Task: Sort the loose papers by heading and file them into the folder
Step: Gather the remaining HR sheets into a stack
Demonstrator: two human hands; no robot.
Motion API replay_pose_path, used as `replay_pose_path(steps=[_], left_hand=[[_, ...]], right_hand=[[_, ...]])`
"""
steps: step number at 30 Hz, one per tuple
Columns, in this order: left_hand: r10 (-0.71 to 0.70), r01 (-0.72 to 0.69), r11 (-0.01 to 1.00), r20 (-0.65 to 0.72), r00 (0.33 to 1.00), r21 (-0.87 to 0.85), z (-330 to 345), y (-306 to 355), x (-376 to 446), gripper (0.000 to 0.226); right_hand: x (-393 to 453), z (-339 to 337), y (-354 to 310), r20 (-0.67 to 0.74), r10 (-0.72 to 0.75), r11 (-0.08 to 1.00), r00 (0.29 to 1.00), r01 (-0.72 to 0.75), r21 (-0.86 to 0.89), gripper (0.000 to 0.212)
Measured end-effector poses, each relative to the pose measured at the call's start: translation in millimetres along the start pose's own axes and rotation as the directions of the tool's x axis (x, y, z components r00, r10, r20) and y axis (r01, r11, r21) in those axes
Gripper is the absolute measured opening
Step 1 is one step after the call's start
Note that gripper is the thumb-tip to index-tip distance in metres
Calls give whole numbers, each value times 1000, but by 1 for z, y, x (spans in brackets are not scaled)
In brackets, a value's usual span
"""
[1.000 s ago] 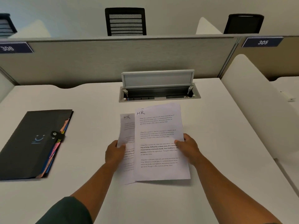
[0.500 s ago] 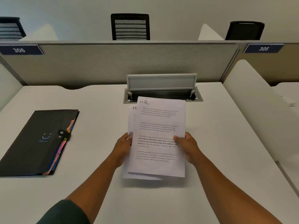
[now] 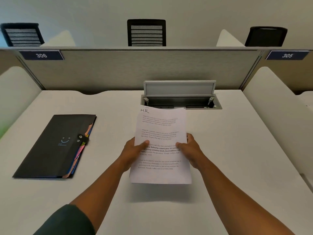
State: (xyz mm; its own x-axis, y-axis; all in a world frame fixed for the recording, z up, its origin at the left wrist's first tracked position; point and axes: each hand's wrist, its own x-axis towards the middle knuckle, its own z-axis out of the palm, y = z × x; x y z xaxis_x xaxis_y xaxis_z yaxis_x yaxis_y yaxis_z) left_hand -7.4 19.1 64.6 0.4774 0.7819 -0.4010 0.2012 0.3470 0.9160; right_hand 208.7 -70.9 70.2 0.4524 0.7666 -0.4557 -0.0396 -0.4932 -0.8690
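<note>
**HR papers squared up, folder not yet opened**

Both hands hold a small stack of papers above the tabletop, lifted clear of it, as the shadow beneath suggests. The left hand grips the stack's left edge with the thumb laid across the front sheet; the right hand grips the right edge the same way, fingers curled behind. The top sheet carries a handwritten "HR" heading at its upper left corner. The sheets sit flush with one another, so how many there are cannot be told.

The dark folder lies flat on the tabletop well to the left of the hands, its strap fastened over the snap, with coloured divider tabs showing along its right edge. No other loose sheets are visible on the tabletop.

By the look of it, the sorting of this group is finished: the papers share one heading and are aligned. What remains is the filing itself: unfastening the folder, finding the right divider, and sliding the stack in.
</note>
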Motion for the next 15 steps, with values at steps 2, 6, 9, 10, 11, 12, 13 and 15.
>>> replay_pose_path(steps=[2, 6, 9, 10, 11, 12, 13, 15], left_hand=[[16, -16, 1000, -43, 999, 14, -9, 2, -1, 34], [-47, 44, 999, -114, 992, -28, -28, 4, -1, 33], [-148, 155, 987, -134, 980, 39, -39, 0, -6, 31], [-168, 177, 983, -147, 975, 53, -41, -2, -7, 31], [-178, 190, 980, -165, 970, 58, -42, -5, -8, 31], [-182, 195, 979, -185, 966, 54, -43, -7, -9, 31], [-186, 198, 979, -195, 963, 44, -45, -8, -9, 32], [-204, 206, 978, -171, 964, -8, -48, -11, -9, 38]], right_hand=[[1, 5, -1, -6, -10, 1000, 1000, 10, 13, 43], [3, 12, -4, 1, -5, 998, 1000, 5, 55, 40], [0, 17, -7, -16, -16, 999, 1000, 16, 37, 36], [-1, 19, -8, -21, -20, 999, 1000, 21, 29, 35], [-3, 22, -9, -20, -25, 999, 999, 25, 25, 35], [-3, 24, -8, -15, -26, 999, 1000, 26, 26, 35], [-4, 26, -8, -9, -23, 999, 1000, 23, 34, 36], [-6, 29, -7, -4, 3, 997, 1000, -3, 72, 36]])
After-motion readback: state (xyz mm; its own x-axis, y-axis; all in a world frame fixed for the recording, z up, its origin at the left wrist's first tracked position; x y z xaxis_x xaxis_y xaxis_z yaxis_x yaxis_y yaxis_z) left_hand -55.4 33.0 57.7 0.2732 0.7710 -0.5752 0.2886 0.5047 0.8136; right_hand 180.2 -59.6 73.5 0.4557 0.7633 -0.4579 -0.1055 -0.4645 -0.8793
